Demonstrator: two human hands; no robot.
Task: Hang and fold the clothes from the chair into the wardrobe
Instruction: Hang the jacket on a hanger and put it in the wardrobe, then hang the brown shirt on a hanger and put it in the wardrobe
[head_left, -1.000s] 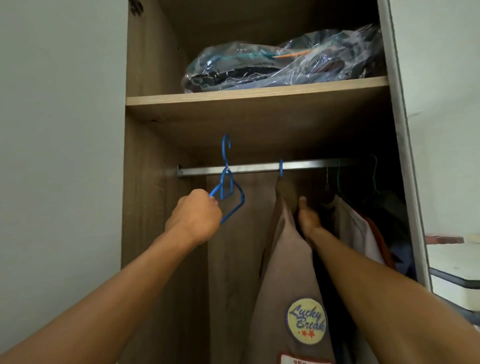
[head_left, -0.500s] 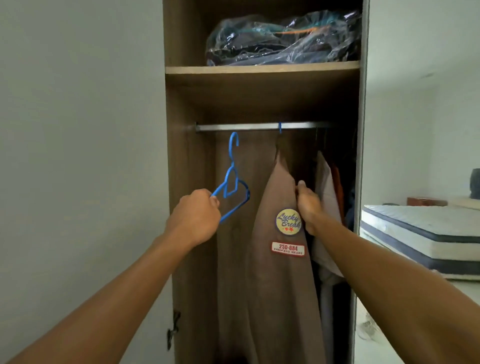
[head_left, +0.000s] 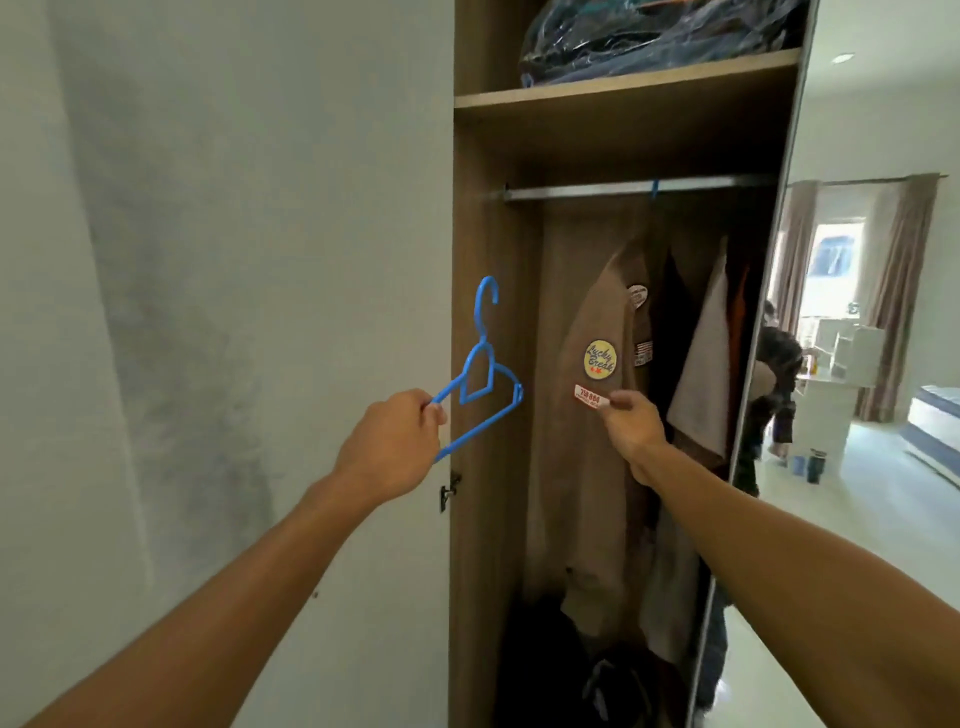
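Note:
My left hand (head_left: 395, 447) grips the lower left end of an empty blue plastic hanger (head_left: 483, 374), held upright in front of the wardrobe's left side panel (head_left: 467, 312), away from the metal rail (head_left: 587, 191). A brown jacket (head_left: 597, 467) with a yellow round patch hangs from the rail on another blue hanger. My right hand (head_left: 631, 431) is at the jacket's front edge, thumb on the fabric by a red-and-white label, fingers hidden behind. More garments (head_left: 701, 364) hang to the right.
A clear plastic bag of clothes (head_left: 649, 41) lies on the upper shelf (head_left: 623, 88). Dark clothes (head_left: 597, 675) are heaped on the wardrobe floor. A mirrored door (head_left: 841, 312) stands at the right. A white wall (head_left: 234, 312) fills the left.
My left hand took the blue hanger off the rail and brought it down and left, outside the wardrobe. My right hand slid down the brown jacket. My view backed away.

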